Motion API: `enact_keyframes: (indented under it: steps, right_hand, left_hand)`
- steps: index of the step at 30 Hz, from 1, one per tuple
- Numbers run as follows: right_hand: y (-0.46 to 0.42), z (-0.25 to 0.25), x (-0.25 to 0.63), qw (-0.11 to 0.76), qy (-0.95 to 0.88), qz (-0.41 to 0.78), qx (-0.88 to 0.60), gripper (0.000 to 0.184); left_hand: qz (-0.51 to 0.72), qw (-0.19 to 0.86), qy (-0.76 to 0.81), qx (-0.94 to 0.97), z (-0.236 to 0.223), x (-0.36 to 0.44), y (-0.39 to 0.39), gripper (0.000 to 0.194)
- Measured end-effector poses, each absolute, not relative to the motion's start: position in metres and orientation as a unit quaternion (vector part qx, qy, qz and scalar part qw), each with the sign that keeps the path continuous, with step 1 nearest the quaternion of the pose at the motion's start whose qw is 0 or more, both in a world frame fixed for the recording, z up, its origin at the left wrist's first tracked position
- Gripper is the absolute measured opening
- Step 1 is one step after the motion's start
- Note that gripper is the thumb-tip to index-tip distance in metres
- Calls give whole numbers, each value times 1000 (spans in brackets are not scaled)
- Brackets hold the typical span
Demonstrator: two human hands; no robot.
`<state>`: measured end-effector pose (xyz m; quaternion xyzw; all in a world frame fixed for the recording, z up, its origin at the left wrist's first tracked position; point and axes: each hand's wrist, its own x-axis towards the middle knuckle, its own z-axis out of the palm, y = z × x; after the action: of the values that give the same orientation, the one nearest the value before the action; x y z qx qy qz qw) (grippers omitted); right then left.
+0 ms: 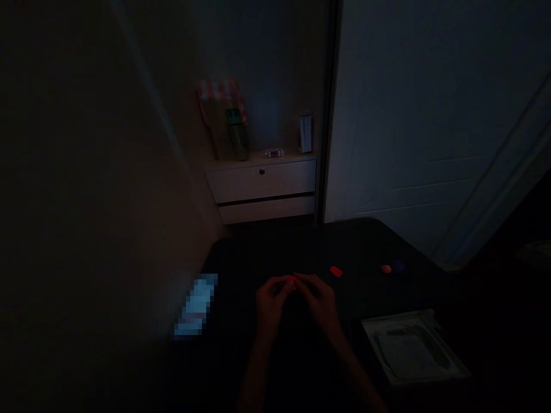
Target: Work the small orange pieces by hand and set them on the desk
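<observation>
In dim light, my left hand (272, 292) and my right hand (317, 295) meet over the dark table (275, 246). Fingertips of both hands pinch a small bright red piece (293, 281), mostly covered by the fingers; its kind I cannot make out. A flat red piece (336, 271) lies on the table just beyond my right hand. Farther right sit a small pinkish lump (386, 268) and a dark purple lump (398, 266) side by side.
A lit, pixelated screen (197, 304) is at the table's left edge. At the right front is a pale flat package (413, 350). Behind the table, a drawer cabinet (267, 186) bears a green bottle (236, 135). A white door-like panel (408, 115) stands at the right.
</observation>
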<state>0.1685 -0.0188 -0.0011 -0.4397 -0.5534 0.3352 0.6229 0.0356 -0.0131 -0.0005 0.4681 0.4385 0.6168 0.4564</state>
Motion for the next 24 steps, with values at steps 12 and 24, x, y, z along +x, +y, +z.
enact_keyframes:
  steps: [12, 24]
  right_hand:
    - [-20, -2, 165, 616, -562, 335, -438, 31]
    - [-21, -1, 167, 612, -613, 301, -399, 24]
  left_hand:
    - [639, 440, 442, 451, -6, 36, -10, 31]
    - [613, 433, 453, 482, 2, 36, -13, 25]
